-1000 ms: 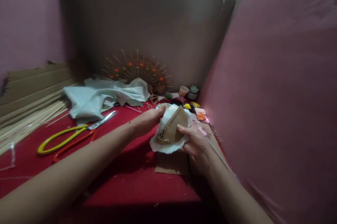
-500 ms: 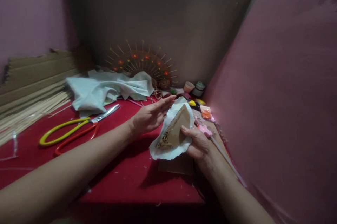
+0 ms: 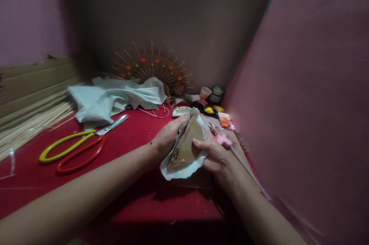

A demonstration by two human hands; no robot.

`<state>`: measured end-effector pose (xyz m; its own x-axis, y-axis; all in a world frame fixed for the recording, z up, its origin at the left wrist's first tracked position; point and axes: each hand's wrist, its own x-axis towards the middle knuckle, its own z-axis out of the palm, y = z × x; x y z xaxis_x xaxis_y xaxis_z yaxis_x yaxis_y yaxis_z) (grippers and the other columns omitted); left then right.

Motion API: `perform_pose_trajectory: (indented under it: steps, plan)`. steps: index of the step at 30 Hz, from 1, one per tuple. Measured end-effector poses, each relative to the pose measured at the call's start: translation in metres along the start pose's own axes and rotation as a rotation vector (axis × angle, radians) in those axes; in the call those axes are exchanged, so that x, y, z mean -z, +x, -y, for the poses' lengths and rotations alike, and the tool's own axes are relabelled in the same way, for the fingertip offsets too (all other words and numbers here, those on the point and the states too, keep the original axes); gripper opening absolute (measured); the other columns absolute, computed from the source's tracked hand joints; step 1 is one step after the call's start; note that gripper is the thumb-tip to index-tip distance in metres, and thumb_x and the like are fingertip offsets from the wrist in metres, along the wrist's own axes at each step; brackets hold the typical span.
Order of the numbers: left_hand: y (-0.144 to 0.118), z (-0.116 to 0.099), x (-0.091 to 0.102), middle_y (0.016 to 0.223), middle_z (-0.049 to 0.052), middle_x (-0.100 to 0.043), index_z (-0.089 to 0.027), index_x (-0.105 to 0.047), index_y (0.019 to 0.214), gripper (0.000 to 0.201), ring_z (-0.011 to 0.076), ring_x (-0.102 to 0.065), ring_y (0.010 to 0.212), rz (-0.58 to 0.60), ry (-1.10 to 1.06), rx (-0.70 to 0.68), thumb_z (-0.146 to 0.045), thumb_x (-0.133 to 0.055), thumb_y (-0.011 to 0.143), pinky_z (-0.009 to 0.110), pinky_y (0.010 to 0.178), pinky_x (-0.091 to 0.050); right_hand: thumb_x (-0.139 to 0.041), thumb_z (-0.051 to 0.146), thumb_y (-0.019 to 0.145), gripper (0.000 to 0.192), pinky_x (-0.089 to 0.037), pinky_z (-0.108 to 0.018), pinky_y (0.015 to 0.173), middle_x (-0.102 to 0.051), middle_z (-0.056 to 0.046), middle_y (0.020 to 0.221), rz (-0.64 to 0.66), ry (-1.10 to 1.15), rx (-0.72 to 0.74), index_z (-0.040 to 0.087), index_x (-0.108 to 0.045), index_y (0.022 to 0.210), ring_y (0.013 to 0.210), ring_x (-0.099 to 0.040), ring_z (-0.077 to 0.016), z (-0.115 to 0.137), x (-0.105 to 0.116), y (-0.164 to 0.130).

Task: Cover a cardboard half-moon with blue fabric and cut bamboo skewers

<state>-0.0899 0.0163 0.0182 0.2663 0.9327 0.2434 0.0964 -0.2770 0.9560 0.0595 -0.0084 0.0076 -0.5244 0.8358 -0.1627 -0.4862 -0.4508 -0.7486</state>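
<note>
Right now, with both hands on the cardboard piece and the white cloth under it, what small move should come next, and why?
Probably press the cloth edge over the cardboard with the left hand. The cloth sticks out past the cardboard along the lower rim, the left hand already cups the upper left side, and the right hand grips the right edge, so the piece seems steady enough to fold.

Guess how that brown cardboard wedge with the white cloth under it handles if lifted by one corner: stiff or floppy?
The brown cardboard piece probably stays fairly stiff: it keeps flat faces and a straight edge between the left hand and right hand. The white cloth likely flops; its rim curls and sags. Both look light, so the cloth may slip off unless pinched together.
</note>
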Motion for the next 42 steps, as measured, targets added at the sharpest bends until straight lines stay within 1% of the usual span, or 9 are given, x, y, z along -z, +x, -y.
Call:
perform_pose_trajectory:
  steps: [4,9,16,25,30,35,37,39,42]
  plan:
    - [-0.001,0.001,-0.003,0.143,0.009,-0.049,-0.013,-0.051,0.133,0.052,0.024,-0.042,0.133,-0.03,-0.068,-0.031,-0.044,-0.035,0.094,0.034,0.112,-0.031,-0.07,0.008,0.064,0.025,-0.054,-0.045,0.09,-0.076,-0.006,0.085,0.042,-0.038,0.061,0.016,-0.065,0.087,0.091,-0.071,-0.0253,-0.001,-0.003,0.0]
    - [-0.004,0.003,-0.006,0.153,0.007,-0.034,-0.016,-0.038,0.143,0.057,0.0198,-0.027,0.142,0.018,0.06,-0.162,-0.047,-0.027,0.097,0.035,0.118,-0.018,-0.071,0.006,0.064,0.026,-0.055,-0.041,0.087,-0.075,-0.004,0.083,0.031,-0.038,0.115,0.016,-0.065,0.087,0.087,-0.072,-0.0232,-0.001,-0.005,-0.001]
    - [-0.005,0.014,-0.007,0.16,0.011,-0.011,-0.016,-0.018,0.15,0.079,0.0244,-0.003,0.147,0.046,0.64,-0.378,-0.067,-0.017,0.09,0.046,0.119,-0.006,-0.07,0.001,0.057,0.054,-0.055,-0.039,0.086,-0.074,0.001,0.081,-0.036,-0.003,0.124,0.021,-0.063,0.107,0.092,-0.07,-0.0237,-0.005,-0.001,0.003]
    - [-0.005,0.012,-0.017,0.157,0.022,-0.01,-0.005,-0.016,0.149,0.098,0.031,-0.002,0.146,0.058,1.029,-0.471,-0.076,-0.027,0.083,0.049,0.117,0.0,-0.064,0.007,0.061,0.044,-0.057,-0.036,0.083,-0.074,0.001,0.094,-0.046,-0.025,0.225,0.026,-0.065,0.101,0.096,-0.068,-0.0214,-0.009,-0.007,0.01]
    - [-0.008,0.012,-0.018,0.158,0.018,-0.009,-0.012,-0.005,0.151,0.103,0.0302,0.001,0.146,0.08,0.961,-0.516,-0.078,-0.035,0.078,0.049,0.117,0.003,-0.066,0.005,0.057,0.047,-0.055,-0.039,0.087,-0.073,0.0,0.097,-0.089,-0.124,0.283,0.025,-0.065,0.1,0.105,-0.065,-0.0246,-0.009,-0.008,0.006]
    - [-0.02,-0.013,-0.01,0.158,0.009,-0.02,-0.025,-0.009,0.152,0.087,0.0281,-0.004,0.147,0.318,0.631,-0.541,-0.072,-0.034,0.084,0.05,0.118,0.003,-0.071,0.015,0.065,0.048,-0.053,-0.043,0.091,-0.073,0.0,0.098,-0.106,-0.14,0.32,0.028,-0.061,0.11,0.11,-0.063,-0.0267,-0.007,-0.005,0.007]
    - [-0.019,-0.023,0.001,0.157,0.005,-0.024,-0.028,-0.017,0.151,0.075,0.0296,-0.012,0.146,0.219,0.37,-0.532,-0.068,-0.03,0.088,0.049,0.118,-0.008,-0.073,0.015,0.063,0.049,-0.052,-0.045,0.092,-0.073,-0.002,0.094,-0.101,-0.118,0.297,0.025,-0.061,0.11,0.106,-0.065,-0.0278,-0.004,-0.004,0.007]
    - [-0.013,-0.024,0.015,0.152,0.006,-0.036,-0.027,-0.022,0.149,0.066,0.0296,-0.026,0.141,-0.002,0.118,-0.476,-0.06,-0.031,0.093,0.047,0.114,-0.022,-0.073,0.013,0.061,0.05,-0.052,-0.047,0.091,-0.074,-0.002,0.089,-0.114,-0.078,0.27,0.022,-0.061,0.108,0.101,-0.067,-0.0277,-0.001,-0.005,0.007]
    - [0.0,-0.006,0.027,0.135,0.012,-0.053,-0.02,-0.035,0.142,0.064,0.0283,-0.047,0.127,-0.12,-0.029,-0.216,-0.059,-0.037,0.092,0.045,0.106,-0.035,-0.072,0.011,0.062,0.044,-0.052,-0.047,0.091,-0.074,-0.003,0.088,-0.111,-0.022,0.261,0.021,-0.062,0.103,0.097,-0.069,-0.0259,0.002,-0.005,0.007]
